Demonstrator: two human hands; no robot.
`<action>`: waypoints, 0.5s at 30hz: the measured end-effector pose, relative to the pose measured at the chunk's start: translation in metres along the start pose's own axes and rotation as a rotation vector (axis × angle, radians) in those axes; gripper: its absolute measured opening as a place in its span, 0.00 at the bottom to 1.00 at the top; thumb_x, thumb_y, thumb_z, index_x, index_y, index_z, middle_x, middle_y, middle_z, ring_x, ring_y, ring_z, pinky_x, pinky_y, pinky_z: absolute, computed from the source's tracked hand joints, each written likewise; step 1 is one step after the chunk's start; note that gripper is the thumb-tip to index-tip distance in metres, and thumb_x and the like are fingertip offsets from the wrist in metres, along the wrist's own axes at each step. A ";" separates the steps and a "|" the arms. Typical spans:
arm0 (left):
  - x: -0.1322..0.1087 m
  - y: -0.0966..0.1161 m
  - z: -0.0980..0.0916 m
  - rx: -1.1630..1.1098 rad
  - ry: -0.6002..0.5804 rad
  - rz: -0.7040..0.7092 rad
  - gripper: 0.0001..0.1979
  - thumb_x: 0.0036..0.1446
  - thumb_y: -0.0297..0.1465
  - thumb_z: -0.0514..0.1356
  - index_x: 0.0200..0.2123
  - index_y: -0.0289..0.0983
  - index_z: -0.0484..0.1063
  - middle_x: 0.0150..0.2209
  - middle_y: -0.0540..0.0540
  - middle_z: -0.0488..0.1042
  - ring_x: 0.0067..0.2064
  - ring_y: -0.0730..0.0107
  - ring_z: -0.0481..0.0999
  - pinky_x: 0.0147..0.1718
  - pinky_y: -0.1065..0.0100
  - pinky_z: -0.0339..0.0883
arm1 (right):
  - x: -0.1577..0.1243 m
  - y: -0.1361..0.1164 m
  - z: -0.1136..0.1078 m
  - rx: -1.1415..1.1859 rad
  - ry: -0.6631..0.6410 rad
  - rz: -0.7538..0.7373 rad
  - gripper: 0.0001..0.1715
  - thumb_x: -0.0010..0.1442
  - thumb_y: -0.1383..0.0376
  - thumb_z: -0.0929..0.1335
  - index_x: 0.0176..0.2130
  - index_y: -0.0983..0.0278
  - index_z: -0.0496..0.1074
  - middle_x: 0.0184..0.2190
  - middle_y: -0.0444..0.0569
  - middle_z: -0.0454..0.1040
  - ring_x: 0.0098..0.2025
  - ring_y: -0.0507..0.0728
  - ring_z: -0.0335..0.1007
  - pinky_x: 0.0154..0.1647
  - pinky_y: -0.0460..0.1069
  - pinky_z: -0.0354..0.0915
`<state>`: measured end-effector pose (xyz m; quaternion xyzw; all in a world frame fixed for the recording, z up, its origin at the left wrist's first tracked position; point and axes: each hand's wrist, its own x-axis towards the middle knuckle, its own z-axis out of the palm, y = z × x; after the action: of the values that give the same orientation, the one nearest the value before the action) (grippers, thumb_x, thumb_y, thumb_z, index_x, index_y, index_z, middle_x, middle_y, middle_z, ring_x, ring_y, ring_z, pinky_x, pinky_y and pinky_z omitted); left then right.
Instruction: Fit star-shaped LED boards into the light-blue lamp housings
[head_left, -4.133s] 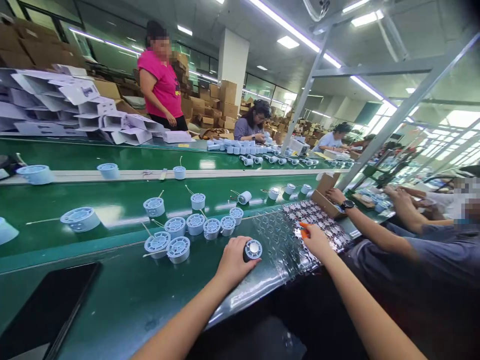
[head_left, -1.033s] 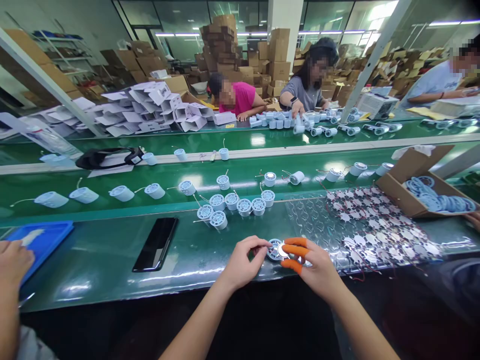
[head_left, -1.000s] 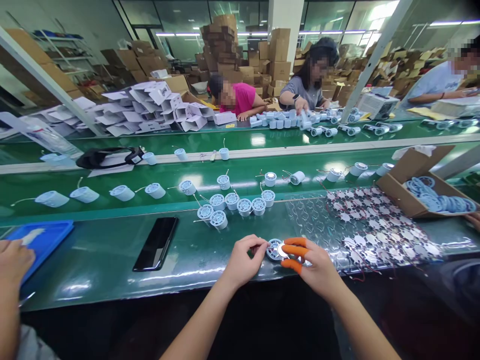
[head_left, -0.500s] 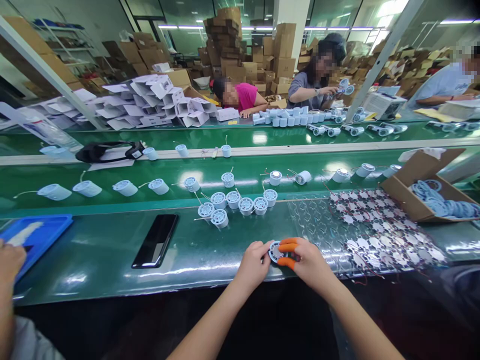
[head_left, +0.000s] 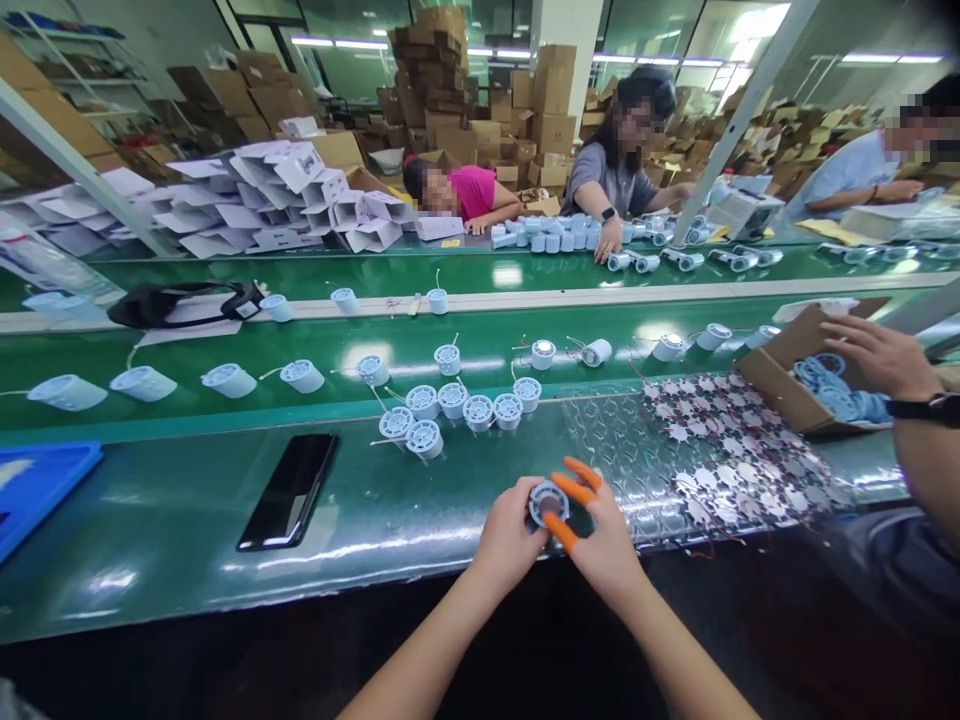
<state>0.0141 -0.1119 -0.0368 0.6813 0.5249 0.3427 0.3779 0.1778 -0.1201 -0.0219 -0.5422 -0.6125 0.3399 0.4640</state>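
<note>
A long green conveyor bench [head_left: 150, 590] fills the view, with a further belt beyond it and stacked cardboard cartons [head_left: 450, 100] at the back. Toward the bench's right end lies a clear sheet of star-shaped circuit boards [head_left: 720, 440], and past its far corner an open cardboard box of blue coils [head_left: 780, 390] sits under a co-worker's hand [head_left: 862, 355]. A black phone [head_left: 289, 492] and a blue tray [head_left: 37, 490] lie toward the left. Between them, wired pale-blue round housings [head_left: 450, 405] stand bunched near the bench's far edge (an arrangement that seems meant to keep them within easy reach).

Near the front edge, just right of centre, the left hand [head_left: 510, 535] curls closely around the left side of a round housing [head_left: 548, 505], apparently holding it steady. The short cylinder's long axis stands roughly upright, tipped toward the camera, so its ringed face with a darker central disc points up. Whether its base meets the bench is hidden. The right hand [head_left: 596, 535] is spread wide, and its orange-capped fingertips [head_left: 577, 478] straddle the rim (the caps perhaps protect the skin). Whether it actually grips, I cannot tell.
</note>
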 end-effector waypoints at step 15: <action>0.038 0.057 -0.048 0.357 0.054 0.680 0.29 0.60 0.25 0.60 0.64 0.42 0.61 0.55 0.39 0.74 0.51 0.57 0.75 0.50 0.58 0.72 | -0.017 -0.020 -0.025 0.422 0.082 0.142 0.43 0.58 0.55 0.74 0.67 0.54 0.58 0.63 0.56 0.69 0.59 0.65 0.71 0.58 0.61 0.69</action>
<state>0.0065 -0.0768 0.0388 0.8624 0.3299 0.3696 0.1042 0.1942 -0.1425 0.0021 -0.4884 -0.4688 0.4698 0.5666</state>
